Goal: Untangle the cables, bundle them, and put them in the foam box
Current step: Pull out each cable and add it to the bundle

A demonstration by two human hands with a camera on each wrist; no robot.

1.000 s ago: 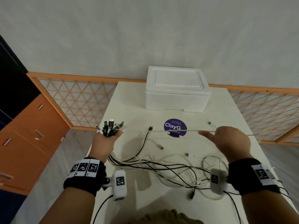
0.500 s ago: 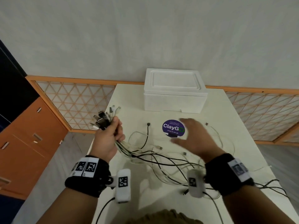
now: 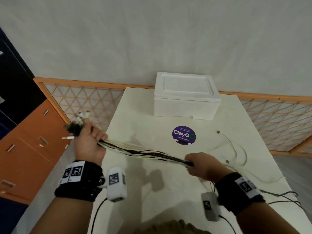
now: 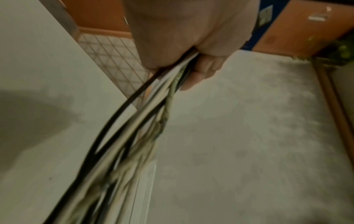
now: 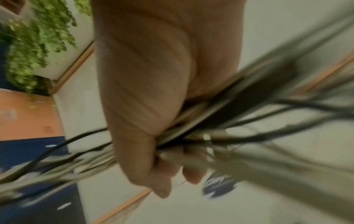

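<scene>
From my head, I looked down on a smooth cream table (image 3: pixel 135 191) with a white foam box (image 3: pixel 185 97) at its far edge — a blocky, matte thing, lid on, a shallow rectangular recess pressed into the top. Just in front of it sat a round purple sticker (image 3: pixel 184 137) reading "ClayGo", with "Clean as you go" in small print below. My left hand (image 3: pixel 88 144) was fisted around one end of the cables (image 3: pixel 145 152), the plugs (image 3: pixel 76 123) bristling out past my knuckles off the table's left edge. The thin black and white cords ran taut in a flat band to my right hand (image 3: pixel 202 166), which was curled tight around them above the table. Loose white cords (image 3: pixel 236 149) trailed in loops on the table to the right, well short of the box. Black wristbands carried square black-and-white marker tags.

At my left wrist, the fingers (image 4: pixel 203 72) were wrapped round the cables (image 4: pixel 134 128) — glossy black ones beside pale ones — above the table corner and a grey floor.

At my right wrist, the picture was blurred, yet the right hand (image 5: pixel 153 106) plainly gripped the cables (image 5: pixel 220 121), which fanned out on both sides of the fist; a smear of the purple sticker (image 5: pixel 218 186) showed below.
</scene>
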